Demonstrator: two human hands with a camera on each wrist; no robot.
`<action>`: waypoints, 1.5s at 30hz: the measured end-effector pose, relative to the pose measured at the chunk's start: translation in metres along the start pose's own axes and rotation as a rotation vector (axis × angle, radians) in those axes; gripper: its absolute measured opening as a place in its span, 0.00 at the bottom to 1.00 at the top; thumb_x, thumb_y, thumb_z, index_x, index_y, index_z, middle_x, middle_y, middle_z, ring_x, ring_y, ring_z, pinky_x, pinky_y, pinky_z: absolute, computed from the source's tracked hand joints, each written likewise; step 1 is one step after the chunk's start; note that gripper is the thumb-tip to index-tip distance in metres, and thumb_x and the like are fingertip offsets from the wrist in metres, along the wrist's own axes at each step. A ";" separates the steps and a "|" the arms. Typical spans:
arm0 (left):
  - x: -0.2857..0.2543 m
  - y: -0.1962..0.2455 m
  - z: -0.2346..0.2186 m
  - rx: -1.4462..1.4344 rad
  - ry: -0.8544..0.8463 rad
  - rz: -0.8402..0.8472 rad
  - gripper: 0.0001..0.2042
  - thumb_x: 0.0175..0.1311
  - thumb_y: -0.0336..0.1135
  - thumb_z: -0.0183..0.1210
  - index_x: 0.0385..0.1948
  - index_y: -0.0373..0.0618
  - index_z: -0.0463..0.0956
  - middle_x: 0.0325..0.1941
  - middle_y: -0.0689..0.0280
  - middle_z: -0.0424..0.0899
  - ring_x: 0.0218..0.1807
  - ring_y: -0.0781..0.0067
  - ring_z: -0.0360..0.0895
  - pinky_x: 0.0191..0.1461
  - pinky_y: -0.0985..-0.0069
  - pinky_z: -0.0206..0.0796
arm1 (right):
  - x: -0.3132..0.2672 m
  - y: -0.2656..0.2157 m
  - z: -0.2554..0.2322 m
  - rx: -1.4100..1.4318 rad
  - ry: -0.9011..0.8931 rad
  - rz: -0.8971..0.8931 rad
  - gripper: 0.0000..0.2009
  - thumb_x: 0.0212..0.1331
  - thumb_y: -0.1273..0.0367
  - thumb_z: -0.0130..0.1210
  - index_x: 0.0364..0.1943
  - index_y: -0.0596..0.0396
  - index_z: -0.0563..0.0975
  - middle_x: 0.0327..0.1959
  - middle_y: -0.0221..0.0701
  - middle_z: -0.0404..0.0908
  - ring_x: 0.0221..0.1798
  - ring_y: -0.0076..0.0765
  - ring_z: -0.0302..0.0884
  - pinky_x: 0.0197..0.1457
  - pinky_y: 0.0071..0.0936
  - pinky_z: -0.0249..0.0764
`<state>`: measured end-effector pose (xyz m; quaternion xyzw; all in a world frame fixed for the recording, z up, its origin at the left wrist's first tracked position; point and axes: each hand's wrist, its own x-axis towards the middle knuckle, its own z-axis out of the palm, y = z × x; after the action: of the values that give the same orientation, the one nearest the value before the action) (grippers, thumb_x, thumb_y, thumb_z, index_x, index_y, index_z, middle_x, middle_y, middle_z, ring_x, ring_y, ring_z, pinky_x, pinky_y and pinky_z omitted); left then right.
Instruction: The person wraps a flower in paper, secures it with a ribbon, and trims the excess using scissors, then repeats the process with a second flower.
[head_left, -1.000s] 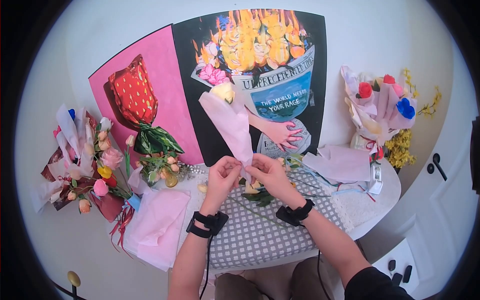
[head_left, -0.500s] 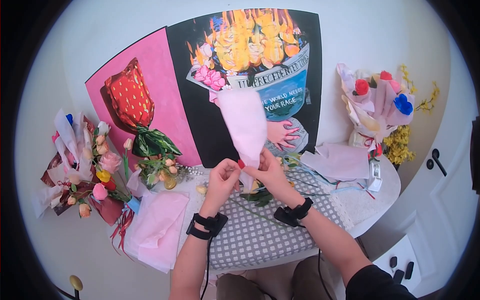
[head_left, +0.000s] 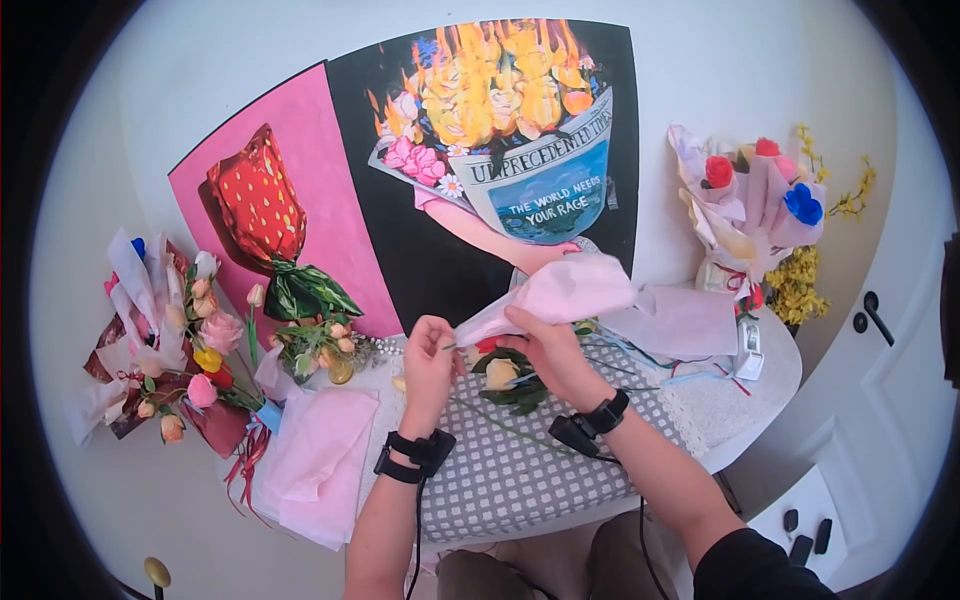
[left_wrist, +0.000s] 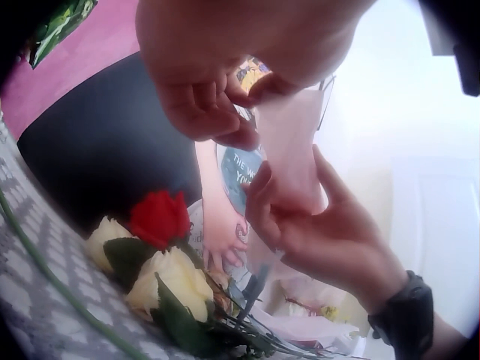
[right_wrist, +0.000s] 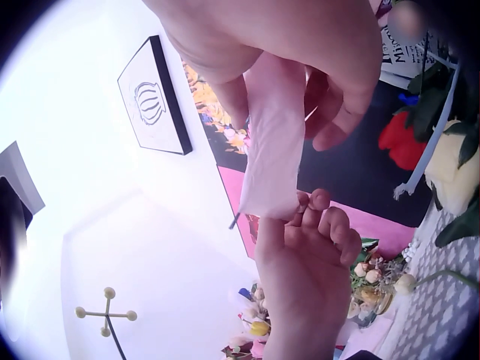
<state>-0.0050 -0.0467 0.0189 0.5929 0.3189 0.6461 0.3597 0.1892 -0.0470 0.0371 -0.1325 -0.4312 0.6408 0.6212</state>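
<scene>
A cone of pale pink wrapping paper point(head_left: 580, 288) lies tilted between my hands, its wide end up to the right and its narrow end at the left. My left hand point(head_left: 432, 360) pinches the narrow end, where a dark stem tip point(right_wrist: 235, 220) sticks out. Around the middle of the cone, my right hand point(head_left: 555, 350) has its thumb on the near side. The flower head inside is hidden by the paper. Below the hands, a cream rose point(head_left: 502, 374) and a red rose point(left_wrist: 160, 219) lie on the checked cloth point(head_left: 520, 490).
Folded pink paper point(head_left: 320, 450) lies at the left, and another pink sheet point(head_left: 690, 320) at the right near blue ribbon point(head_left: 690, 380). Bouquets stand on both sides, one wrapped in white point(head_left: 745, 220) at the right. Two paintings point(head_left: 350, 180) lean at the back.
The paper cone has swung from upright to lying toward the right, and the rose head seen earlier is out of sight. My right hand has moved from the narrow end up to the middle.
</scene>
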 end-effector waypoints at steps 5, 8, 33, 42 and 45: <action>0.007 0.000 -0.013 0.005 0.083 -0.020 0.03 0.75 0.31 0.52 0.39 0.44 0.72 0.28 0.71 0.77 0.19 0.82 0.75 0.16 0.86 0.58 | 0.002 -0.001 -0.007 0.119 -0.114 0.034 0.19 0.67 0.74 0.57 0.62 0.56 0.70 0.57 0.35 0.80 0.64 0.36 0.76 0.68 0.43 0.72; 0.011 -0.001 -0.021 0.003 0.154 -0.030 0.06 0.76 0.34 0.53 0.40 0.43 0.73 0.29 0.70 0.78 0.20 0.79 0.77 0.15 0.84 0.60 | 0.004 -0.005 -0.010 0.239 -0.059 0.008 0.19 0.65 0.77 0.57 0.60 0.59 0.72 0.57 0.36 0.80 0.64 0.37 0.76 0.70 0.43 0.70; 0.006 0.004 -0.006 0.017 -0.272 -0.141 0.13 0.77 0.35 0.55 0.56 0.38 0.76 0.44 0.62 0.87 0.31 0.78 0.84 0.21 0.83 0.72 | 0.014 0.010 -0.034 0.072 0.157 0.062 0.31 0.77 0.44 0.43 0.67 0.56 0.66 0.59 0.36 0.74 0.64 0.39 0.72 0.67 0.47 0.71; 0.004 -0.005 0.000 0.294 -0.104 0.273 0.11 0.70 0.20 0.52 0.51 0.37 0.76 0.44 0.62 0.84 0.47 0.75 0.83 0.45 0.75 0.83 | -0.001 0.006 -0.012 0.033 0.012 0.207 0.25 0.73 0.48 0.55 0.59 0.54 0.72 0.52 0.33 0.80 0.52 0.33 0.82 0.51 0.35 0.80; 0.004 -0.011 0.000 0.020 -0.037 0.188 0.05 0.73 0.23 0.53 0.46 0.39 0.72 0.45 0.65 0.80 0.48 0.74 0.81 0.50 0.68 0.84 | 0.001 0.016 -0.023 -0.030 0.045 0.152 0.16 0.71 0.68 0.57 0.59 0.56 0.72 0.51 0.31 0.81 0.50 0.28 0.82 0.45 0.27 0.77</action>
<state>-0.0039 -0.0372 0.0120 0.6357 0.2614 0.6627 0.2972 0.1945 -0.0346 0.0120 -0.1884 -0.4153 0.6767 0.5781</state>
